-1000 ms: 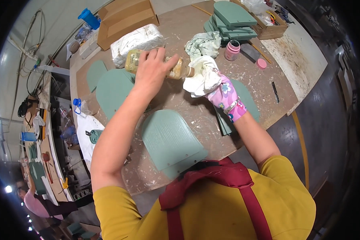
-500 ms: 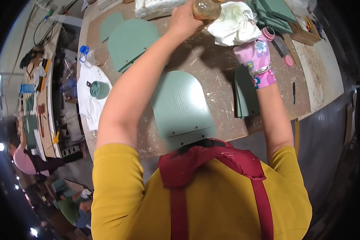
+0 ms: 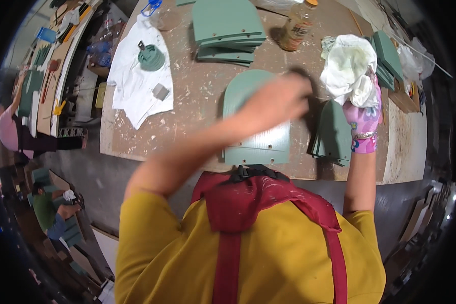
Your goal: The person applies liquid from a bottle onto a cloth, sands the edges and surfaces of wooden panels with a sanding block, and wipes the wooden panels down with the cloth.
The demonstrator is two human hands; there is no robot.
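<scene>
My left hand (image 3: pixel 288 95), bare and smeared by motion, passes over the right side of a pale green round-topped board (image 3: pixel 243 91). Whether its fingers hold anything is hidden by the blur. In a pink flowered glove, my right hand (image 3: pixel 364 112) grips a bunched white cloth (image 3: pixel 348 68) with faint greenish stains. Beneath that hand, to its left, leans a stack of dark green boards (image 3: pixel 334 134). Beyond my left hand a clear bottle (image 3: pixel 295 29) with an orange cap and amber liquid stands upright on the worktable (image 3: pixel 197 126).
A pile of green boards (image 3: pixel 228 23) lies at the far middle. On the left, a white cloth (image 3: pixel 129 76) carries a green-coated container (image 3: pixel 151 57) and a grey block (image 3: pixel 160 91). More green boards (image 3: pixel 387 58) rest far right. Two people work beyond the table's left side.
My left hand has let go of the bottle, which now stands on the table, and has come back toward me. The right hand still holds the white cloth. My view has shifted.
</scene>
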